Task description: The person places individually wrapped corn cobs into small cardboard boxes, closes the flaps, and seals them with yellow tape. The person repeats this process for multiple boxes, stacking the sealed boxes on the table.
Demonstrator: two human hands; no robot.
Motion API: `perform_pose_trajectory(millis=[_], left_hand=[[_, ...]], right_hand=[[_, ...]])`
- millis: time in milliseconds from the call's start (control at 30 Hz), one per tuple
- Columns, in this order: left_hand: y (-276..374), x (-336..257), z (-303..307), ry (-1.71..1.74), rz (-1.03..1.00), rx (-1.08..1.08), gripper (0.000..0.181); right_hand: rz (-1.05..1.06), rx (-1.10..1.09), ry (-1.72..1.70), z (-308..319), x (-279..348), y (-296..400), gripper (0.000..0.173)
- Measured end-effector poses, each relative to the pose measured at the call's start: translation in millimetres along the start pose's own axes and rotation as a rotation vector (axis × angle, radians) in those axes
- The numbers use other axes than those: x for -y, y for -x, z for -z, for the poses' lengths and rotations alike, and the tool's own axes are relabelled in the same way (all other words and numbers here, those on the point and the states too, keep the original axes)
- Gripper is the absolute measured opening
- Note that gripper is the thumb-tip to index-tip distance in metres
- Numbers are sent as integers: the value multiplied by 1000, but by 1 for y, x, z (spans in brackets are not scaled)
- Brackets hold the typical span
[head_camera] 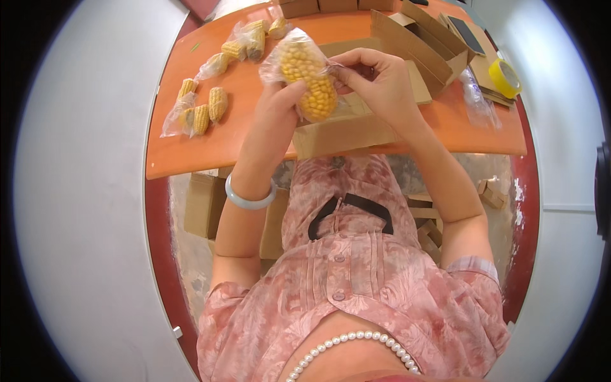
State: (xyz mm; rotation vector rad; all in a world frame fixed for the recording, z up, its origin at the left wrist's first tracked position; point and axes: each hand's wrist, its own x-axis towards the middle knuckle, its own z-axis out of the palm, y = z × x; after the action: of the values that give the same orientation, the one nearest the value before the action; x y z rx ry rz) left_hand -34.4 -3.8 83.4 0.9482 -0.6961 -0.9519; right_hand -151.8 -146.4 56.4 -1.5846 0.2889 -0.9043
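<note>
Pieces of yellow corn cob in a clear plastic bag (pixel 312 90) are held up above the front of the orange table (pixel 229 143). My left hand (pixel 281 102) grips the bagged corn from the left and below, its thumb on the kernels. On the right side, the fingertips of my right hand (pixel 377 81) pinch the thin plastic of the same bag. Beneath both hands lies an opened cardboard box (pixel 348 133), partly hidden by the corn and my hands.
Corn pieces (pixel 201 119) and bagged corn (pixel 255 40) lie at the left. An open carton (pixel 420 43), yellow tape roll (pixel 505 79), plastic bags (pixel 477 102) and a dark phone-like slab (pixel 466 34) are at the right. Cardboard boxes (pixel 203 205) stand below the table.
</note>
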Motion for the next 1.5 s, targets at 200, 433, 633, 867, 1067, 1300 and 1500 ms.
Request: perform_pose_trajectory(millis=[200, 433, 633, 867, 1067, 1300, 1500], left_hand=[[-4, 9, 5, -286, -131, 107, 71], [-15, 13, 2, -414, -188, -9, 64], [-20, 21, 9, -383, -185, -35, 57], [2, 9, 53, -1331, -583, -191, 52], [17, 32, 67, -1217, -431, -118, 50], [22, 36, 68, -902, -293, -151, 53], [23, 37, 69, -952, -340, -166, 53]], right_hand=[[2, -37, 52, 11, -13, 3, 18], [219, 70, 258, 11, 5, 25, 40], [351, 148, 612, 18, 8, 11, 52], [-139, 602, 682, 65, -8, -23, 51], [-475, 898, 483, 63, -31, -43, 47], [-502, 1013, 679, 43, -47, -51, 46], [-435, 816, 739, 36, -60, -40, 42]])
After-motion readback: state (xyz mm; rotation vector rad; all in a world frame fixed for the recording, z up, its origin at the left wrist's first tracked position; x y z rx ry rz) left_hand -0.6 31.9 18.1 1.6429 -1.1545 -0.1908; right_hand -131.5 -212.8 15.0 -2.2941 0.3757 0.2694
